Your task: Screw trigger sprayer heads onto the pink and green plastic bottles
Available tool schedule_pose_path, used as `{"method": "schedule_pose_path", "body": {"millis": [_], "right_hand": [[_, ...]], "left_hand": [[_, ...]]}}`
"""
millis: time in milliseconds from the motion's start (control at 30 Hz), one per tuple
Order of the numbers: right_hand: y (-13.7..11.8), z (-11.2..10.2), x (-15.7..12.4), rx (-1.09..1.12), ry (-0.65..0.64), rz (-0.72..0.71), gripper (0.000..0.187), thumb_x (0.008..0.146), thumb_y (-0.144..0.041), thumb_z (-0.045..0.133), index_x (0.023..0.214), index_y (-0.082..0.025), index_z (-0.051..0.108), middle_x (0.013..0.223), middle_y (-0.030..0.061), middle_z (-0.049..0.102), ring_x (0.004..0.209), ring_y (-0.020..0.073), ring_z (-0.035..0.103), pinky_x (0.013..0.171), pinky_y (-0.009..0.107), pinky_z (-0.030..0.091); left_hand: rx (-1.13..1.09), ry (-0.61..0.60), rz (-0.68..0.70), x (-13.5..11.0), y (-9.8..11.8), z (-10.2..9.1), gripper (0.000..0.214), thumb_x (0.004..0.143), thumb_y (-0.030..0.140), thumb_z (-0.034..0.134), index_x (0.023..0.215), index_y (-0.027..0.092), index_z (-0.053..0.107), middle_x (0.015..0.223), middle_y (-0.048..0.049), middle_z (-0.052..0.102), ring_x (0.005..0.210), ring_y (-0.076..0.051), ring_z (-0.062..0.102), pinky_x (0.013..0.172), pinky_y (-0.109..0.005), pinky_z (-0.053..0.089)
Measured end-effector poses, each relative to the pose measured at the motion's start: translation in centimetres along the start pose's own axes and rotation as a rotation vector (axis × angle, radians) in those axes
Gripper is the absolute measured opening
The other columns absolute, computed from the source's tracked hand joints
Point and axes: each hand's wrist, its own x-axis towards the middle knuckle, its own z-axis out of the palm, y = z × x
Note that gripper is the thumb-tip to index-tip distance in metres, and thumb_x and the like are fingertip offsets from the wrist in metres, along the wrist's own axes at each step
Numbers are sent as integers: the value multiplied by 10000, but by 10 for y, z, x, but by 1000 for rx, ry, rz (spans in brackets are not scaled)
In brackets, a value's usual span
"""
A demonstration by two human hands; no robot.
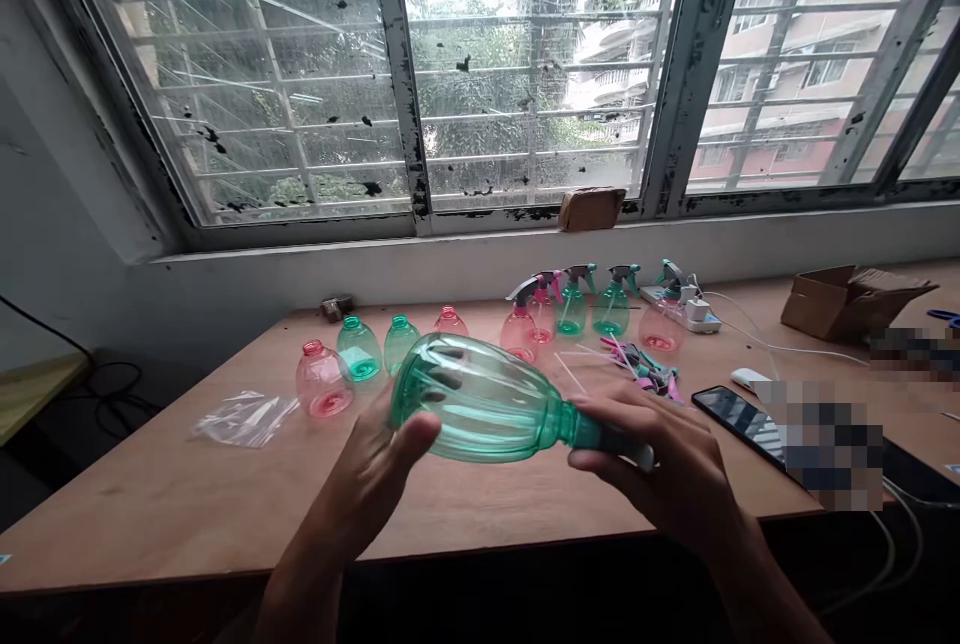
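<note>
A clear green spray bottle (pixel 487 399) is held sideways above the table, its base to the left and its neck to the right. My left hand (pixel 379 474) wraps round the base, thumb in front and fingers behind the plastic. At the neck, my right hand (pixel 671 459) is closed around the dark grey trigger spray head (pixel 611 438), which it partly hides. Behind stand pink bottles (pixel 324 379) and green bottles (pixel 358 349) without heads. Farther right, several bottles with spray heads (pixel 613 299) stand upright. Loose spray heads (pixel 645 364) with thin tubes lie in a pile.
A clear plastic bag (pixel 246 419) lies at the left. To the right are a phone (pixel 739 419), a white mouse (pixel 750 379), a power strip (pixel 701 322) with cables and an open cardboard box (pixel 829 304). A barred window rises behind the table (pixel 480 514).
</note>
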Motion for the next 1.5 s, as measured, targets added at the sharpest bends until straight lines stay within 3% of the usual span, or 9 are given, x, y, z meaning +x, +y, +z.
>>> {"method": "schedule_pose_path", "body": {"millis": [167, 233, 400, 500, 767, 1033, 1233, 1367, 1500], "right_hand": [[1, 7, 1, 464, -61, 550, 240, 1097, -490, 764, 1185, -270, 801, 797, -8, 804, 709, 199, 821, 660, 287, 711], [1, 14, 0, 462, -21, 556, 285, 1096, -528, 753, 1157, -252, 796, 750, -20, 777, 657, 191, 807, 618, 276, 695], [-3, 27, 1, -142, 73, -159, 312, 1144, -501, 683, 1254, -218, 756, 813, 40, 826, 637, 203, 768, 593, 313, 588], [-2, 32, 1, -262, 43, -345, 324, 1198, -448, 583, 1276, -174, 735, 750, 57, 811, 620, 219, 758, 592, 338, 552], [14, 49, 1, 513, 160, 514, 333, 1035, -549, 820, 939, -231, 791, 646, -17, 787, 539, 184, 761, 556, 276, 648], [3, 55, 6, 707, 142, 714, 459, 980, -638, 838, 841, -216, 719, 595, -34, 698, 503, 168, 684, 564, 320, 662], [7, 34, 9, 912, 26, 566, 721, 910, -884, 723, 1235, -248, 826, 1016, 114, 844, 967, 331, 813, 902, 501, 688], [12, 34, 13, 880, -84, 443, 854, 835, -773, 901, 1542, -358, 663, 1577, 144, 696, 1465, 395, 641, 1163, 568, 571], [23, 35, 16, 804, 147, 551, 1064, 907, -658, 912, 1743, -328, 342, 1450, 168, 773, 1363, 367, 732, 1151, 574, 593]], "left_hand": [[14, -105, 87, -8, -4, -22, 1010, 892, 359, 978, 1713, 556, 423, 1885, 7, 334, 1733, -414, 302, 1367, -576, 369], [-19, -120, 89, -10, -5, -24, 1044, 863, 366, 1005, 1702, 585, 423, 1910, 45, 249, 1770, -405, 164, 1404, -612, 226], [-381, 106, -125, 1, -2, 1, 951, 765, 887, 848, 1570, 411, 676, 1739, -88, 573, 1539, -453, 579, 1202, -532, 565], [-402, 276, -232, 11, 0, 23, 738, 926, 860, 701, 1311, 245, 839, 1443, -152, 783, 1186, -365, 772, 929, -417, 658], [-186, 566, -20, 9, -5, 47, 303, 961, 494, 818, 1175, 279, 823, 1188, -41, 783, 1000, -250, 697, 828, -319, 558], [-131, 653, 194, 6, 1, 50, 278, 929, 455, 857, 1149, 295, 794, 1197, -39, 768, 1255, -318, 683, 1119, -440, 526], [-331, 699, 57, 18, -9, 50, 238, 1091, 502, 610, 1184, 322, 736, 1272, -10, 762, 1207, -268, 710, 1010, -361, 583], [-374, 673, 12, 15, -20, 79, 386, 1185, 598, 330, 1402, 381, 564, 1601, -14, 624, 1503, -273, 582, 1213, -427, 507], [-281, 420, -62, -3, -23, 120, 589, 1151, 712, 393, 1631, 392, 277, 1861, -99, 306, 1695, -326, 371, 1323, -522, 410]]}}
